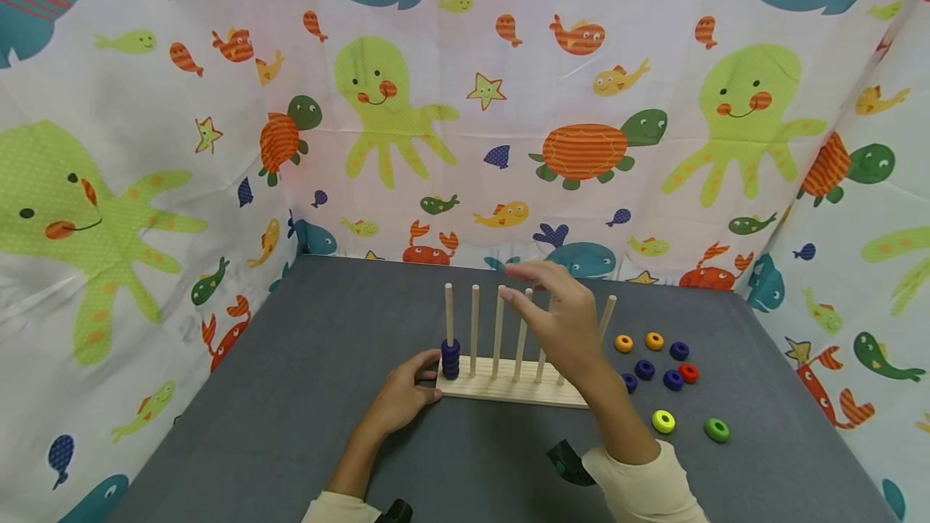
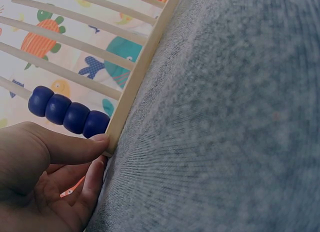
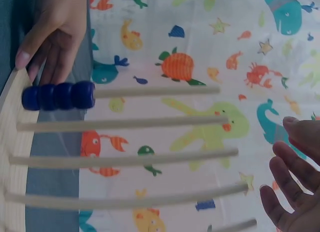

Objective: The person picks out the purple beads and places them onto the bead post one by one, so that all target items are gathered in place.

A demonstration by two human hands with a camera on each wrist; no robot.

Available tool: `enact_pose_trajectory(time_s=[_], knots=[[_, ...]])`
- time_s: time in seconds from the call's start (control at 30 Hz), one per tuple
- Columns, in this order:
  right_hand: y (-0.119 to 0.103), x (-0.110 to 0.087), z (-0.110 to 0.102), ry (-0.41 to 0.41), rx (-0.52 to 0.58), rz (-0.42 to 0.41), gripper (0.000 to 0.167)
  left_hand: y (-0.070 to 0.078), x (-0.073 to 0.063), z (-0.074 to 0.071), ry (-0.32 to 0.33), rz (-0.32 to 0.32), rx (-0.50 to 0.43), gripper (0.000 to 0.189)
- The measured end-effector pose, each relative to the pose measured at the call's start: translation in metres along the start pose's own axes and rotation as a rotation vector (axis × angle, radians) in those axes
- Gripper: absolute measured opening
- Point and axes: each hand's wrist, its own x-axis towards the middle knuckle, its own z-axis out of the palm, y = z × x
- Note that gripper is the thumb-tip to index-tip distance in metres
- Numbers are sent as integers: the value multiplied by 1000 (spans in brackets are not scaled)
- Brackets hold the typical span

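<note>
A wooden peg stand [image 1: 508, 380] with a row of upright pegs rests on the grey table. Several dark blue beads [image 1: 450, 360] are stacked on its leftmost peg; the same stack of beads [image 2: 70, 112] shows in the left wrist view. My left hand [image 1: 402, 394] pinches the left end of the base, thumb [image 2: 100, 139] on the near edge. Above the pegs, my right hand [image 1: 559, 313] is raised with its fingers apart and nothing between them. It hides parts of some right-hand pegs. In the right wrist view this hand [image 3: 297, 177] stands beyond the peg tips.
Right of the stand lie loose beads: two orange ones [image 1: 623, 343], several blue ones [image 1: 673, 379], a red one [image 1: 689, 374], a yellow one [image 1: 663, 421] and a green one [image 1: 716, 429]. A sea-animal printed curtain [image 1: 436, 127] hangs behind and beside the grey table [image 1: 291, 426].
</note>
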Motion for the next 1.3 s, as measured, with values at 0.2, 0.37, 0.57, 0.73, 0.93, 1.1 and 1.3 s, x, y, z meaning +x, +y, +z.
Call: enact_pose_trajectory(time_s=[0.2,0.37,0.57,0.73,0.93,1.1,1.3], knots=[[13,-16,-20,35,5,54,31,-1,-3,-1,2,-10,3,65],[23,-29,-34,81,5,118,29,-2,-4,-1,8,-7,9,65],[32,-44,-49,126,1,156,27,-3,-4,0,9,-16,17,65],[46,-58,-60,156,-21,172,26,-1,-4,0,6,-29,20,65],[62,-75,-69,181,-62,195,24,1,-3,-1,4,-21,26,64],[74,-87,-74,196,-108,258,22,1,-2,-1,7,-15,21,64],[88,-100,-79,193,-149,371,22,1,-1,0,-9,-16,30,65]])
